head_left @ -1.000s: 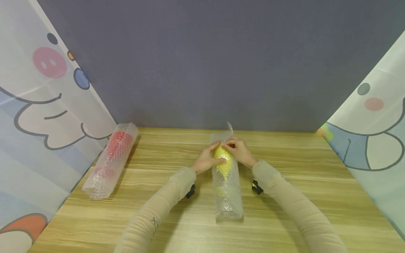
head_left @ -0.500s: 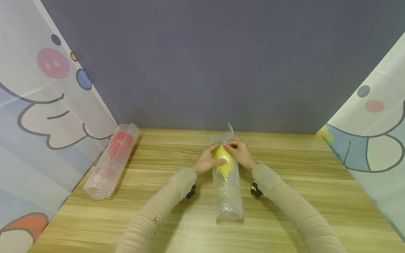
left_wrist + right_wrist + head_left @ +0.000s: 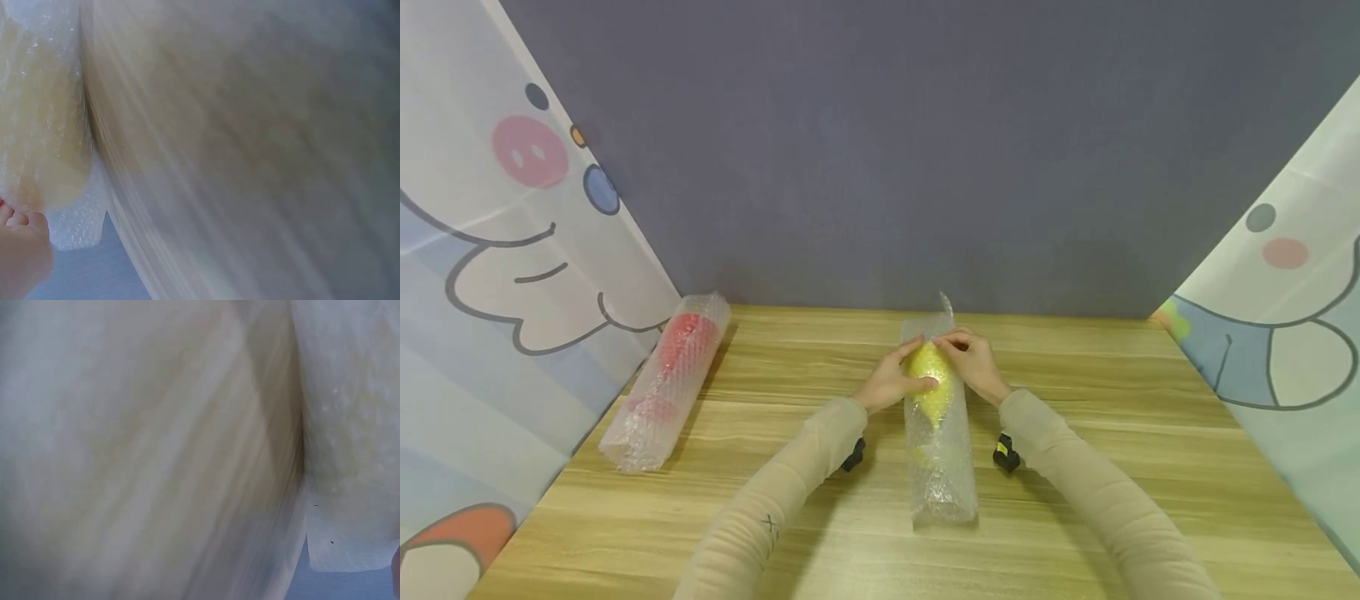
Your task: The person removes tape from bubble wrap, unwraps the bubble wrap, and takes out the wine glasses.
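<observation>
A bubble-wrapped roll (image 3: 942, 479) is lying lengthwise on the wood-grained table (image 3: 1217, 458), around the middle, pointing from the near side toward the back wall. Inside it a yellow object (image 3: 932, 400) is showing through the clear bubbles, broad toward the far end and tapering toward the near one, with a paler yellow patch further down. At the far end a flap of wrap (image 3: 947, 308) is standing up.

The left hand (image 3: 889, 382) is resting over the roll's left side, thumb and fingers spread apart, the thumb lying across the top. The right hand (image 3: 972, 360) is reaching in from the other side, its thumb and index finger pinching at the wrap's surface near the left fingertips; exactly which edge they are gripping is too small to tell. In the right wrist view, tiny dark specks are dotting the wrap, too small to read.

Both forearms are wearing pale sleeves; on the left sleeve (image 3: 782, 500) dark marks are showing, one of them reading like an "X". Black wrist devices (image 3: 1006, 452) are sitting under both cuffs, the right one bearing a yellow patch.

Well to the left, a second wrapped roll (image 3: 666, 383) is lying slanted, with red and pink showing inside. Cartoon-printed panels (image 3: 530, 152) are flanking the grey back wall (image 3: 880, 150).
</observation>
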Available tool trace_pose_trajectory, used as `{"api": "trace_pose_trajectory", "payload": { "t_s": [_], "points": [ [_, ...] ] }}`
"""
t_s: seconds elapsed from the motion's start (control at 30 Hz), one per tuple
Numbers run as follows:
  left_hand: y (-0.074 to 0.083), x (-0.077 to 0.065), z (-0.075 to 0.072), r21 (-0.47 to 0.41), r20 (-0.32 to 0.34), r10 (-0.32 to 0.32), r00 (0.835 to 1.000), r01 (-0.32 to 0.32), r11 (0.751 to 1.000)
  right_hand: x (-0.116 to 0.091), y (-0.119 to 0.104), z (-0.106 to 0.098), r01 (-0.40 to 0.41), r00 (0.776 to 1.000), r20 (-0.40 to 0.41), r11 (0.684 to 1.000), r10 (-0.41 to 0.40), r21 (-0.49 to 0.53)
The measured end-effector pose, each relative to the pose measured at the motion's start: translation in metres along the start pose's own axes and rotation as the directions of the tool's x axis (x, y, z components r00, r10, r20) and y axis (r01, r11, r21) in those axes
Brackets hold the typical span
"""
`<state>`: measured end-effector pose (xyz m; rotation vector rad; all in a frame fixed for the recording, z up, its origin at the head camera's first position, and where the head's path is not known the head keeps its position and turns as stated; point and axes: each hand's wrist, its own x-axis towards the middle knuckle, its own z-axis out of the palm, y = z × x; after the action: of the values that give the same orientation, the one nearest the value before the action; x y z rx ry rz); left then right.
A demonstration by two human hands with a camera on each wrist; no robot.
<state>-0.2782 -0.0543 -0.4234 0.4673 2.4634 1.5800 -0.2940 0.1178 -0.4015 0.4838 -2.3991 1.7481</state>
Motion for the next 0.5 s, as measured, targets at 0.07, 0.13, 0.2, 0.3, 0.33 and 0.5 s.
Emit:
{"api": "trace_pose_trajectory", "payload": {
  "t_s": [0.07,0.13,0.2,0.3,0.33,0.5],
  "points": [
    [0.000,0.000,0.000,0.001,0.000,-0.006,1.000,0.006,1.000,-0.003,-0.009,0.000,-0.008,1.000,-0.008,1.000,0.008,0.008],
    [0.000,0.000,0.000,0.005,-0.002,-0.012,1.000,0.012,1.000,-0.005,-0.014,0.000,-0.005,1.000,-0.013,1.000,0.005,0.007],
    [0.000,0.000,0.000,0.004,-0.005,-0.015,1.000,0.015,1.000,-0.005,-0.014,0.000,-0.005,1.000,-0.020,1.000,0.006,0.016],
    [-0.001,0.001,0.000,0.007,-0.009,-0.015,1.000,0.015,1.000,-0.005,-0.014,0.000,-0.020,0.999,-0.030,0.999,0.021,0.042],
    [-0.002,0.001,0.000,0.005,-0.008,-0.013,1.000,0.013,1.000,-0.005,-0.012,0.000,-0.020,0.999,-0.034,0.999,0.022,0.047],
    [-0.003,0.002,0.001,-0.001,-0.005,0.009,1.000,-0.009,1.000,0.001,0.004,-0.001,-0.046,0.998,-0.050,0.996,0.050,0.078]
  ]
}}
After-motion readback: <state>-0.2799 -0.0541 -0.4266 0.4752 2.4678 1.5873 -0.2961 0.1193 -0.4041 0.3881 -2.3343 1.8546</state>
